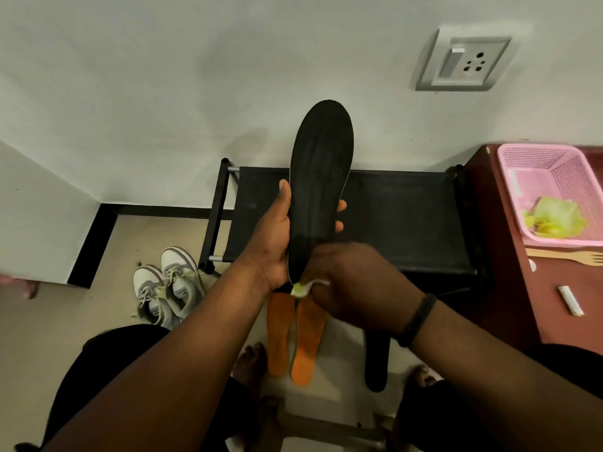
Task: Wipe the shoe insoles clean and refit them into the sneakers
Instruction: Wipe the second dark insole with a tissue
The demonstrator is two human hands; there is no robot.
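My left hand point(277, 243) grips a black insole point(321, 177) upright, thumb on its left edge and fingertips curling round its right edge. My right hand point(346, 285) is curled over the insole's heel end and pinches a small white and yellow wipe point(301, 288) against it. Two orange insoles point(293, 337) lie side by side on the floor below my hands. Another black insole point(377, 363) lies on the floor to their right, partly hidden by my right forearm. A pair of grey and white sneakers point(166, 285) stands on the floor at the left.
A black shoe rack point(408, 216) stands against the wall behind my hands. To the right, a red-brown cabinet top point(509, 288) holds a pink basket point(554, 187) with yellow-green wrappers, a wooden fork point(567, 256) and a small white stick. My bare feet flank the insoles.
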